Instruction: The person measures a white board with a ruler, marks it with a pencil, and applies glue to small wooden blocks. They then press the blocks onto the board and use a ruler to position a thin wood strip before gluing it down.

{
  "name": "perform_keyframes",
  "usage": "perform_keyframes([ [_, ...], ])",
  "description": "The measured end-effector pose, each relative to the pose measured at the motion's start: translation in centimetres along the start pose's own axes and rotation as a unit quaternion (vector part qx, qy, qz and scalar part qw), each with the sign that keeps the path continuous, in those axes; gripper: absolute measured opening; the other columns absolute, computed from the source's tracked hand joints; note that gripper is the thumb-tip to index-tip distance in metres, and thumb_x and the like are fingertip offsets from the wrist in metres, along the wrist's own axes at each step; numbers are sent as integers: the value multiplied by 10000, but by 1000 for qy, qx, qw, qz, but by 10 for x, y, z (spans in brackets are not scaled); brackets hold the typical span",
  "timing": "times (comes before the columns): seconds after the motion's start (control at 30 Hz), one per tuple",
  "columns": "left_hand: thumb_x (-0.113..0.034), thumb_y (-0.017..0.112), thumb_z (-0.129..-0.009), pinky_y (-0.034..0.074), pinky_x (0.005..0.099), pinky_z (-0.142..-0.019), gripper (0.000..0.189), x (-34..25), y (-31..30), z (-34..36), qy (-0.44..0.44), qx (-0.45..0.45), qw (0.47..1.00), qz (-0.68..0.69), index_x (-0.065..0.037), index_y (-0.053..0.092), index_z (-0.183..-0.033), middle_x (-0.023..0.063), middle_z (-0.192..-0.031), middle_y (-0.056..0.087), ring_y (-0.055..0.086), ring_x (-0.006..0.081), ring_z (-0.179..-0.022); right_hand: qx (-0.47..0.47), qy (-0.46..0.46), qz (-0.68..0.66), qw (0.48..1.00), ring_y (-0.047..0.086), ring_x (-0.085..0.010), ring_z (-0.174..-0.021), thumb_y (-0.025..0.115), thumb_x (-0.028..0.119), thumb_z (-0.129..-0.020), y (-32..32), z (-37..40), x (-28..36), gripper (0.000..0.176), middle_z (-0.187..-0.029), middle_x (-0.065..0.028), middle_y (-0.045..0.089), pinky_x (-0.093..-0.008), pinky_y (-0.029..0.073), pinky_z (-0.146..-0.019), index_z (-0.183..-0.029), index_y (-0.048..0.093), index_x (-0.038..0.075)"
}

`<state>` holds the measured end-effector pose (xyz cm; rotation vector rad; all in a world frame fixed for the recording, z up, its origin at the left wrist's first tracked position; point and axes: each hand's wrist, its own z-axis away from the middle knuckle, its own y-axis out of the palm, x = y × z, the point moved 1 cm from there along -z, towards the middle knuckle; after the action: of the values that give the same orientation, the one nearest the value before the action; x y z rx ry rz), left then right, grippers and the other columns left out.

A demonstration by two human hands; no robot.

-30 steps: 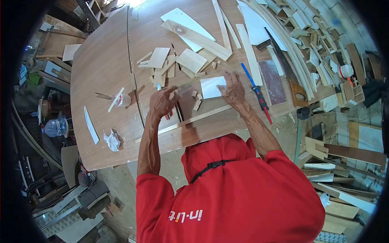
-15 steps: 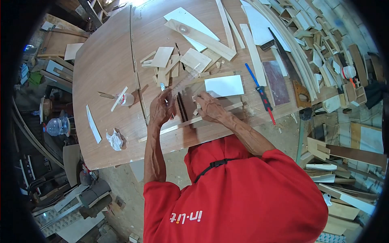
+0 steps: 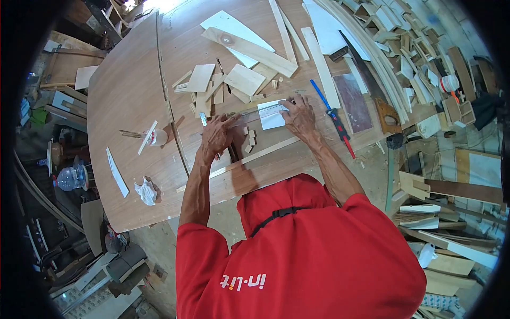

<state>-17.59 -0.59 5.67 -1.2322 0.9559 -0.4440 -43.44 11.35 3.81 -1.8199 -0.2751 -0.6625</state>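
My left hand [image 3: 217, 135] is closed on the left end of a clear ruler [image 3: 249, 112]. A slim tool with a pale tip [image 3: 203, 118] shows past the same hand, mostly hidden beneath it; I cannot tell its kind. The fingers of my right hand [image 3: 299, 119] close on the ruler's other end, over a white rectangular panel [image 3: 272, 121]. Between my hands lie several small wooden blocks [image 3: 250, 141]. Dark narrow strips [image 3: 233, 153] lie beside my left wrist, and a long thin wooden strip [image 3: 255, 161] runs along the near side.
Beyond my hands are loose wooden pieces [image 3: 201, 78] and a long board [image 3: 249, 50]. To the right lie a blue-and-red tool [image 3: 340, 127] and a handsaw [image 3: 388, 117]. At left stand a small cup [image 3: 158, 138] and crumpled white material [image 3: 145, 191].
My right hand has left the small blocks and moved up and right to the ruler. The ruler has swung down across the white panel. The whole view has shifted slightly left.
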Motion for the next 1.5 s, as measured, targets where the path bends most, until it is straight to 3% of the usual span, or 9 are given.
perform_keyframes([
  [0.2, -61, 613, -723, 459, 416, -880, 562, 10, 13, -3, 40, -60, 997, -7, -187, 637, -1270, 122, -1059, 583, 543, 329, -1006, -16, 23, -4, 1000, 523, -289, -1068, 736, 202, -752, 5, 1, -1, 253, -1076, -75, 574, -464, 472, -871, -1002, 740, 166],
  [0.6, -120, 599, -832, 452, 446, -876, 422, -1, 7, -7, -5, -51, 998, 20, -202, 641, -1243, 141, -1150, 558, 543, 345, -1020, 8, 71, -19, 997, 492, -279, -1092, 749, 221, -739, 5, -2, -3, 231, -1095, -56, 578, -439, 447, -916, -968, 767, 206],
  [0.9, -97, 569, -824, 435, 478, -897, 572, -2, 13, -11, 32, -45, 997, -47, -283, 555, -1365, 123, -1204, 529, 514, 347, -1063, 18, 89, -23, 996, 482, -284, -1100, 748, 219, -751, 4, -2, 1, 210, -1115, -64, 570, -441, 434, -946, -960, 769, 207],
  [1.27, -54, 559, -780, 430, 451, -919, 593, 1, 18, -10, 21, -47, 998, -20, -278, 593, -1328, 114, -1164, 530, 515, 336, -1060, 18, 87, -14, 996, 496, -297, -1073, 756, 230, -736, -1, -2, 8, 247, -1100, -101, 560, -422, 447, -940, -979, 772, 191],
  [1.5, -41, 539, -794, 433, 454, -916, 581, 1, 18, -9, 24, -51, 998, -20, -261, 598, -1329, 138, -1146, 543, 517, 337, -1062, 6, 80, -7, 997, 471, -294, -1098, 760, 254, -723, 3, 0, 3, 379, -1137, -80, 548, -452, 439, -938, -1097, 729, 203],
])
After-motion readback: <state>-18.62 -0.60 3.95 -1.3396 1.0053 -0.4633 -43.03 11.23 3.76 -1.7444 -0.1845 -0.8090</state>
